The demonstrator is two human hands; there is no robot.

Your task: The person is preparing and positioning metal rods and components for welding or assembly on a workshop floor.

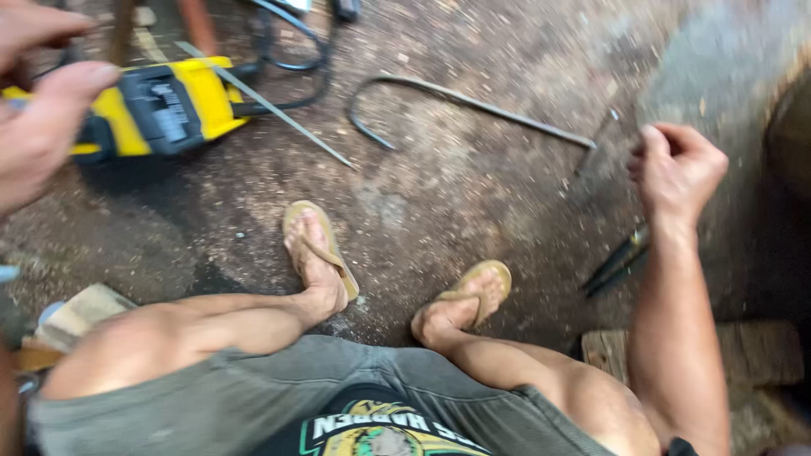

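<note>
We count one yellow and black power tool (156, 105) lying on the dusty ground, and we take it as our landmark. Our left hand (38, 101) hangs just above its left end, fingers loosely spread and half open; the blur keeps us from telling whether it touches the tool, and it grips nothing we can see. One black cable (291, 59) loops away from the tool's right end. One thin flat metal strip (266, 105) lies slantwise across that same end and runs down to the right. Further right of the tool lies one bent steel rod (456, 101) with a hooked end. Well to the right of the tool, past the rod's tip, our right hand (676, 169) is curled nearly closed, seemingly around something thin and dark; we cannot tell what. One pair of dark pliers (621, 262) lies on the ground below that hand. Two feet in two tan sandals (325, 249) rest below and right of the tool. We see no containers.
</note>
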